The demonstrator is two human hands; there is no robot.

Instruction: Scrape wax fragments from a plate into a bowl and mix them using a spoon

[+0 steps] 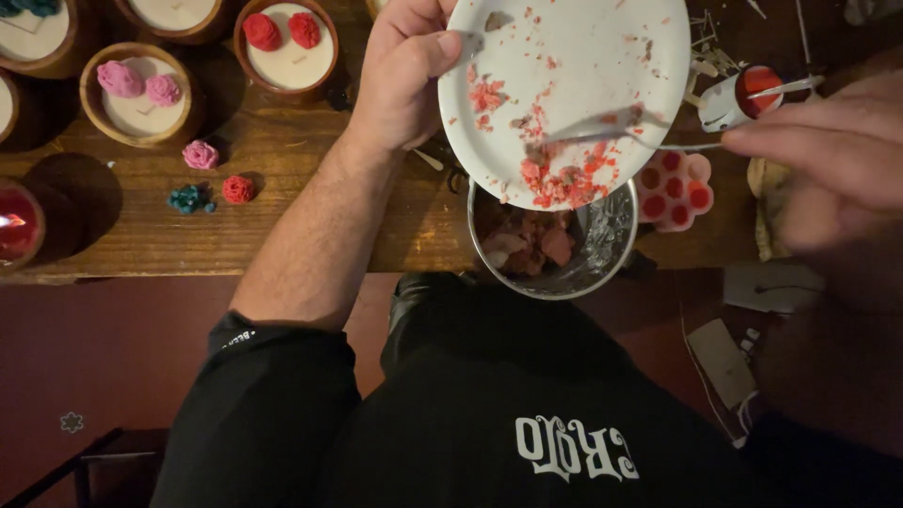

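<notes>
Left hand [400, 80] clamped on white plate [574, 66], tilted over metal pot [602, 254]; right hand [828, 155] pinching thin tool [611, 139], scraping red crumbs [564, 183] on wooden worktop [282, 150].

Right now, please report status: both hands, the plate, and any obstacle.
Left hand grips white plate, tilted over metal pot. Right hand holds thin metal tool against pink crumbs. Nothing between plate and pot.

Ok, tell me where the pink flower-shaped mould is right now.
In the head view the pink flower-shaped mould sits on the wooden table, right of centre, just right of the metal pot and partly under the tilted white plate.
</notes>
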